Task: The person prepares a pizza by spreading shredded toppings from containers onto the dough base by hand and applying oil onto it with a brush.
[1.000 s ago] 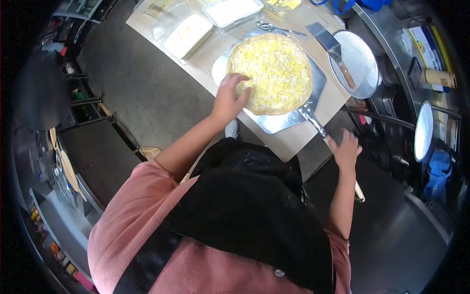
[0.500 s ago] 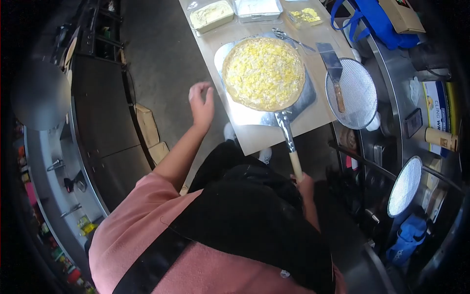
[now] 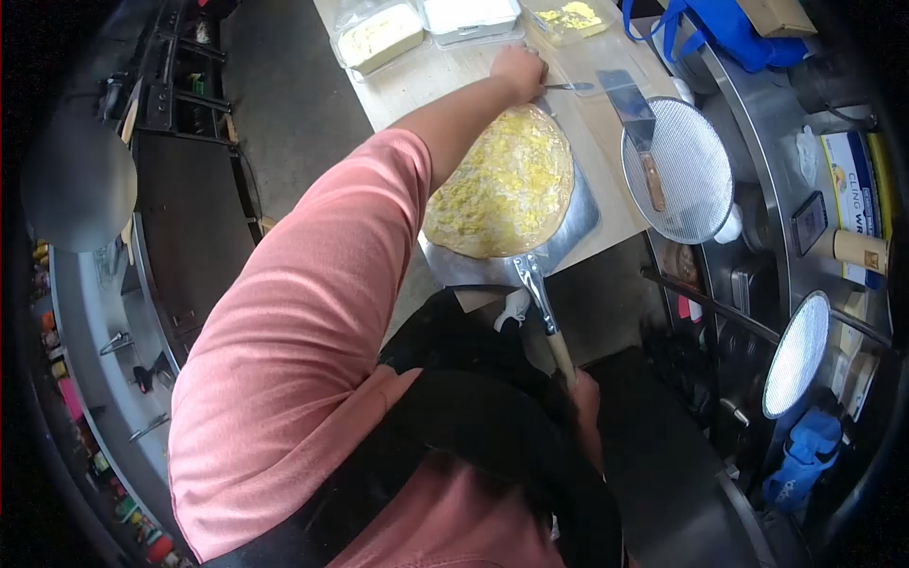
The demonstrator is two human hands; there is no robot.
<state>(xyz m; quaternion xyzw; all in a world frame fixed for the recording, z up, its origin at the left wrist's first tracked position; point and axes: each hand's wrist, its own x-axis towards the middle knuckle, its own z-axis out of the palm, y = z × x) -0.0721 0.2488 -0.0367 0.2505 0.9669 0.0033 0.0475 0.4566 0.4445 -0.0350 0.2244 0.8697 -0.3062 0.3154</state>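
Note:
A round pizza [image 3: 502, 180], topped with yellow and white bits, lies on a metal pizza peel [image 3: 579, 213]. My right hand [image 3: 585, 393] is closed round the peel's wooden handle, low in front of my body. Across the left part of the pizza reaches my left arm, hiding some of it. My left hand [image 3: 519, 72] is on the table beyond the pizza, its fingers curled on a metal spoon [image 3: 570, 86]. Only the spoon's thin handle shows; the hand covers the other end.
Tubs of pale spread [image 3: 381, 36] and white food [image 3: 471, 17] stand at the table's far end, near a container of yellow bits [image 3: 570, 19]. A spatula [image 3: 627, 109] rests on a round mesh screen [image 3: 696, 175] at the right. Another screen [image 3: 797, 355] leans by the shelving.
My left hand has gone from beside the table to the spoon past the pizza. The peel and pizza have come nearer my body, with the peel's blade partly past the table's edge.

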